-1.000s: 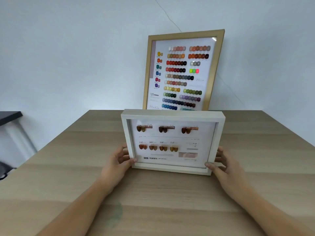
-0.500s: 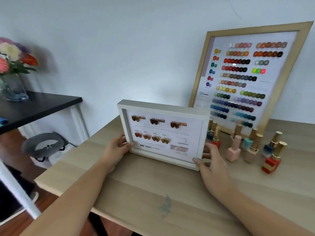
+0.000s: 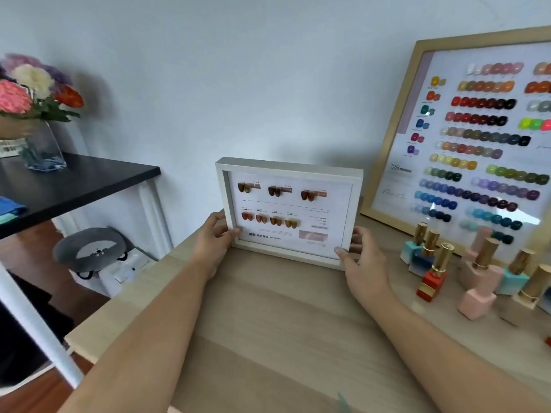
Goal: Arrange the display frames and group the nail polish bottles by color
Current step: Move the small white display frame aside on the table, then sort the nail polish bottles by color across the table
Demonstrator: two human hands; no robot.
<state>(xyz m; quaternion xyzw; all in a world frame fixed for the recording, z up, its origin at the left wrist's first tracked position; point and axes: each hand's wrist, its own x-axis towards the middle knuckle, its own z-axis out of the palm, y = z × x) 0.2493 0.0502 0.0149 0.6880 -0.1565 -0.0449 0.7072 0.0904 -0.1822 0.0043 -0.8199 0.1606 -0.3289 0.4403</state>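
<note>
White shadow-box frame (image 3: 287, 208): upright near the wooden table's (image 3: 283, 338) left edge, left hand (image 3: 213, 236) and right hand (image 3: 362, 257) clamped on its lower corners. Gold swatch frame (image 3: 465, 138) leans on wall. Nail polish bottles (image 3: 477, 272): mixed, apparently unsorted.

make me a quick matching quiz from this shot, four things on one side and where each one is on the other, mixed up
Things:
1. white frame
2. gold frame
3. vase of flowers
4. red bottle

Places:
A. leaning on the wall at the right
B. on the black table at the left
C. held upright between left hand and right hand
D. on the wooden table, at the front of the bottle cluster, nearest the right hand

Pairs: 1-C, 2-A, 3-B, 4-D
</note>
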